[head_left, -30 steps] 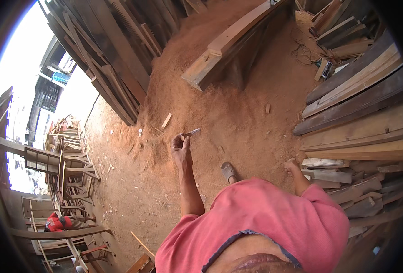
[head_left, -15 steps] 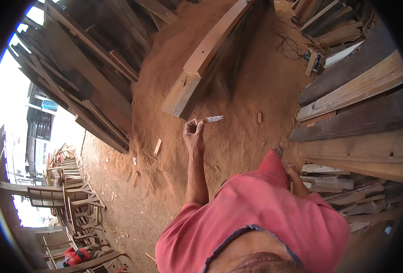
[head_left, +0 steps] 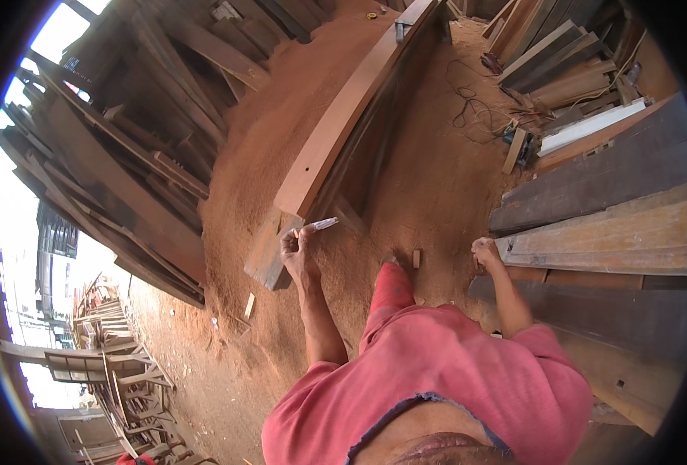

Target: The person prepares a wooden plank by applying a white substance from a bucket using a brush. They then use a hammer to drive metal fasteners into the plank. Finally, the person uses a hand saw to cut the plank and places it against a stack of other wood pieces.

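My left hand (head_left: 301, 249) is pinched, thumb against fingers, on a small slim strip that looks wrapped in clear-white plastic (head_left: 326, 224). It is raised in front of the near end of a long reddish-brown wooden beam (head_left: 324, 151), whose paler end block (head_left: 270, 252) lies just left of the hand. My right hand (head_left: 485, 253) is loosely curled, with no object seen in it. It appears beside the tip of a worn, yellowish plank (head_left: 592, 242); I cannot tell whether they touch.
Boards lean in a large stack (head_left: 119, 170) on the left. Dark planks (head_left: 615, 174) lie along the right. Power tools (head_left: 519, 143) and a loose cable (head_left: 467, 108) sit on the sawdust-covered floor (head_left: 243, 186). A small wood block (head_left: 416, 258) lies ahead of my red-clad leg (head_left: 390, 291).
The view has advanced along the beam, and my left hand still holds the strip. My right hand has swung forward from beside my leg. One leg has stepped forward.
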`<state>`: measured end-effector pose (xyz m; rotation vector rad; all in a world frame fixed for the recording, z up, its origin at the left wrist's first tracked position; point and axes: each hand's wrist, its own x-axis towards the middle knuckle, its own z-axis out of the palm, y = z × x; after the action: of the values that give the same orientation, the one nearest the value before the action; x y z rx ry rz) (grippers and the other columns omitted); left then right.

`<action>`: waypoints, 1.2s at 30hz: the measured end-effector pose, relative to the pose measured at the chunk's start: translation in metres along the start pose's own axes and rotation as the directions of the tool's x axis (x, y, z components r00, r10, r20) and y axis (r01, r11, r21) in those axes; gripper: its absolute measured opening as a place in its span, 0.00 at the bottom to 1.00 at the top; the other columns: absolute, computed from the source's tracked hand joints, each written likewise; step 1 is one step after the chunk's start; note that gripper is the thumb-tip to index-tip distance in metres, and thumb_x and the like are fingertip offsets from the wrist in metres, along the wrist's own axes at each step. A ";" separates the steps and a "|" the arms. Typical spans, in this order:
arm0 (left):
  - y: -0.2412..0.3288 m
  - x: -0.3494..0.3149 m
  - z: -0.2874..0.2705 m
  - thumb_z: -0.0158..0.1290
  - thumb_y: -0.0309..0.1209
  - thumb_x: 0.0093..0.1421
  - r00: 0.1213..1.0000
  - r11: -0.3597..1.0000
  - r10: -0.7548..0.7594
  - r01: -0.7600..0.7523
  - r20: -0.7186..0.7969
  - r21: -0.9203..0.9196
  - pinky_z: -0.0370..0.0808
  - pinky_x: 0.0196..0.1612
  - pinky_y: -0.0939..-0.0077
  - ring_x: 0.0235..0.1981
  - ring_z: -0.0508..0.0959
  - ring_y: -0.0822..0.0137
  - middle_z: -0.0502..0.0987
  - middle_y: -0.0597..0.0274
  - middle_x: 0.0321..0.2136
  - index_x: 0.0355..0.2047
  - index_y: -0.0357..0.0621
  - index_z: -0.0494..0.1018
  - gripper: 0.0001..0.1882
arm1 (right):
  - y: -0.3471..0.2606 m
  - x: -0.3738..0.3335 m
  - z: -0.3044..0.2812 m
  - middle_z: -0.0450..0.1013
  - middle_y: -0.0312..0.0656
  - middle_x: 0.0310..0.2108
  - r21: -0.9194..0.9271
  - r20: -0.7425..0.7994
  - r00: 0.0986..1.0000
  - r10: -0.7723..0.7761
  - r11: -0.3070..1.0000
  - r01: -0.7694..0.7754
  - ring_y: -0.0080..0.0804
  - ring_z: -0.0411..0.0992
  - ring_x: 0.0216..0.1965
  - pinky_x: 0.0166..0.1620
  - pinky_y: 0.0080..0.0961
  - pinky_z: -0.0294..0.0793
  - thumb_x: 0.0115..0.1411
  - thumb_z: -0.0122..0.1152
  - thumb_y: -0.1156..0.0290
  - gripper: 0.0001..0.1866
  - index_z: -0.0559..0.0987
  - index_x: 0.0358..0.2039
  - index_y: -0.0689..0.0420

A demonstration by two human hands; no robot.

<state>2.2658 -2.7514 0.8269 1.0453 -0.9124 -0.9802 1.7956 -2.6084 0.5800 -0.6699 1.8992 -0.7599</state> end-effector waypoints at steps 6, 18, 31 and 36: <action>-0.061 0.108 0.052 0.59 0.27 0.66 0.992 0.994 -0.108 0.106 -0.066 -0.029 0.77 0.43 0.79 0.38 0.80 0.72 0.80 0.61 0.37 0.43 0.42 0.71 0.09 | -0.136 0.083 0.057 0.78 0.36 0.28 0.198 0.169 0.982 -0.082 0.979 0.048 0.22 0.74 0.23 0.23 0.22 0.72 0.67 0.56 0.67 0.08 0.80 0.37 0.57; -0.083 0.380 0.219 0.61 0.24 0.64 0.989 0.971 -0.136 0.145 0.063 -0.190 0.73 0.35 0.82 0.30 0.75 0.75 0.79 0.64 0.32 0.43 0.37 0.74 0.09 | -0.363 0.297 0.041 0.75 0.37 0.29 0.271 -0.040 0.993 -0.115 0.955 0.121 0.22 0.71 0.23 0.22 0.23 0.71 0.62 0.59 0.68 0.08 0.78 0.38 0.57; -0.134 0.445 0.192 0.62 0.27 0.63 0.815 0.981 0.137 -0.035 -0.563 0.189 0.72 0.40 0.83 0.35 0.73 0.79 0.76 0.69 0.34 0.43 0.35 0.74 0.12 | -0.559 0.697 -0.081 0.78 0.62 0.42 -0.396 -0.167 0.905 -0.391 0.867 0.302 0.51 0.76 0.42 0.50 0.41 0.73 0.56 0.68 0.41 0.41 0.77 0.43 0.76; -0.149 0.391 0.182 0.63 0.25 0.62 0.473 0.984 0.168 -0.026 -0.865 0.176 0.74 0.39 0.83 0.34 0.76 0.76 0.78 0.64 0.34 0.43 0.34 0.73 0.12 | -0.640 0.842 -0.088 0.77 0.62 0.45 -0.580 -0.214 0.854 -0.474 0.765 0.279 0.54 0.77 0.40 0.48 0.44 0.73 0.56 0.68 0.39 0.48 0.73 0.47 0.82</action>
<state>2.1837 -3.1979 0.7810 1.3897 -0.1401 -0.1515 1.4631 -3.6161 0.6096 -1.3898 2.3696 -0.6226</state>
